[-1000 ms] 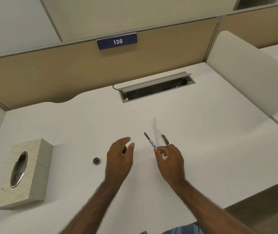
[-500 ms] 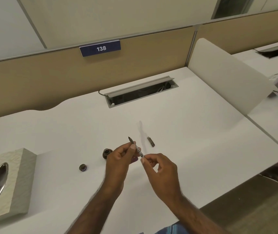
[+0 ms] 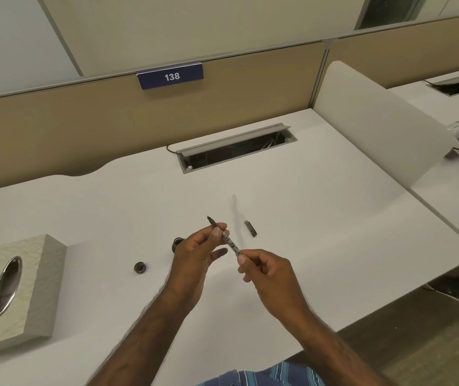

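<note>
Two hands on one pen [image 3: 226, 237] | slim, dark tip, printed pale barrel, uncapped, tilted above worktop [image 3: 320, 218] | left hand [image 3: 196, 253] fingers pinch front | right hand [image 3: 271, 270] fingers pinch rear | cap [image 3: 250, 228] lies near

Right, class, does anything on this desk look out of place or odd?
The pen, pinched between left hand and right hand, is uncapped; what seems its cap lies loose on the desk. The cable hatch stands open. Nothing spilled or damaged.

We look forward and down from head height — flat white laminate desk [image 3: 320, 218] close below, left hand [image 3: 194, 254] and right hand [image 3: 270, 271] nearest.
</note>
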Demonstrator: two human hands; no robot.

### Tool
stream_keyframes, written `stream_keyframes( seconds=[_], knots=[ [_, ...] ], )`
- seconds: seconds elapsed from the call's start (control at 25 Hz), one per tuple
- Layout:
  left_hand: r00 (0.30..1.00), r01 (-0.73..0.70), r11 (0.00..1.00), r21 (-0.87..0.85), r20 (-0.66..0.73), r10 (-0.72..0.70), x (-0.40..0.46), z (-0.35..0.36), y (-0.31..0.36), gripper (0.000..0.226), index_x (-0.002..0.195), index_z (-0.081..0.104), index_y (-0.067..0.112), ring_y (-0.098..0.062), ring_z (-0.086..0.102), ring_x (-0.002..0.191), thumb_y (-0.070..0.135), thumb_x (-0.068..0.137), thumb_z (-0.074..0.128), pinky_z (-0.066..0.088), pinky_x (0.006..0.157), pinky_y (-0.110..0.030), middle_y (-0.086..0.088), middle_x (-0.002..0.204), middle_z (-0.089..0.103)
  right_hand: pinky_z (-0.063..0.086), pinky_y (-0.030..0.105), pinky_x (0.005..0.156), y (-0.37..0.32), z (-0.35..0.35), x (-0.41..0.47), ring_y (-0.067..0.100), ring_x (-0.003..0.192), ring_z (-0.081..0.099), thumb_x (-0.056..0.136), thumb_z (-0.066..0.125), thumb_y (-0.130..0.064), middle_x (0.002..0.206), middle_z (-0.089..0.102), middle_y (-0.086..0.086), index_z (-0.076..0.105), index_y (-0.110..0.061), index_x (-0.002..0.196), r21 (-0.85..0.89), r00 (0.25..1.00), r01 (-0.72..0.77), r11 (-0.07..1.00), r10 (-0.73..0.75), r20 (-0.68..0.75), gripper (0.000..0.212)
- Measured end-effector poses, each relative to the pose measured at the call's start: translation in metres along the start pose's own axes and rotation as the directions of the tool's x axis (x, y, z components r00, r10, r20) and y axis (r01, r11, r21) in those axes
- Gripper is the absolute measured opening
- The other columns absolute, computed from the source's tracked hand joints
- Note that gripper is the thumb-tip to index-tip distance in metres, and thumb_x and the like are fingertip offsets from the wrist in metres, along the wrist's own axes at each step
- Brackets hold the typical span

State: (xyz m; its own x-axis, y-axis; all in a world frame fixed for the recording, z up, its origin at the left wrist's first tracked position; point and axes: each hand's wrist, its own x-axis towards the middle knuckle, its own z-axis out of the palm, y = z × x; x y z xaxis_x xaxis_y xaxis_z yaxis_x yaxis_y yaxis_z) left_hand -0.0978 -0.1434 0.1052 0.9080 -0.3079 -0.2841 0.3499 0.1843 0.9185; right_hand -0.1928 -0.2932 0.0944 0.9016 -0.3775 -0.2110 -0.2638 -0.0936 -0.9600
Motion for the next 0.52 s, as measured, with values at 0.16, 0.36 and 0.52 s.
stream_keyframes(
  seconds=[0.16, 0.36, 0.52],
  knots=[
    [0.999, -0.012, 0.998, -0.067, -0.053, 0.009, -0.0016, 0.0026, -0.0009, 0.021, 0.112, 0.081, 0.005, -0.023, 0.076, 0.108, 0.016, 0.103, 0.065, 0.062, 0.088, -0.032, -0.011, 0.11, 0.081, 0.061, 0.018, 0.076, -0.0034, -0.0006, -0.0009, 0.007, 0.085, 0.076, 0.095, 0.079, -0.031, 0.088, 0.082, -0.013, 0.081, -0.038, 0.103, -0.04, 0.994, 0.067, 0.997, -0.07, -0.081, 0.01],
    [0.995, -0.017, 0.993, -0.114, -0.099, 0.006, -0.0037, 0.0054, -0.0003, 0.023, 0.093, 0.087, 0.011, -0.027, 0.074, 0.109, 0.013, 0.102, 0.066, 0.063, 0.087, -0.031, -0.011, 0.107, 0.08, 0.058, 0.014, 0.075, -0.0042, -0.0006, 0.0018, 0.008, 0.084, 0.074, 0.088, 0.087, -0.025, 0.088, 0.08, -0.012, 0.084, -0.028, 0.104, -0.061, 0.978, 0.123, 0.991, -0.131, -0.16, 0.017],
    [0.996, -0.023, 0.993, -0.116, -0.088, 0.013, -0.0036, 0.0049, 0.0031, 0.022, 0.093, 0.087, 0.012, -0.028, 0.072, 0.108, 0.015, 0.1, 0.067, 0.062, 0.09, -0.031, -0.016, 0.109, 0.079, 0.062, 0.024, 0.072, -0.0098, -0.0021, 0.0002, 0.011, 0.077, 0.078, 0.093, 0.081, -0.031, 0.088, 0.083, -0.005, 0.081, -0.026, 0.099, 0.143, 0.998, -0.005, 0.99, 0.014, -0.061, 0.008]
  ],
)
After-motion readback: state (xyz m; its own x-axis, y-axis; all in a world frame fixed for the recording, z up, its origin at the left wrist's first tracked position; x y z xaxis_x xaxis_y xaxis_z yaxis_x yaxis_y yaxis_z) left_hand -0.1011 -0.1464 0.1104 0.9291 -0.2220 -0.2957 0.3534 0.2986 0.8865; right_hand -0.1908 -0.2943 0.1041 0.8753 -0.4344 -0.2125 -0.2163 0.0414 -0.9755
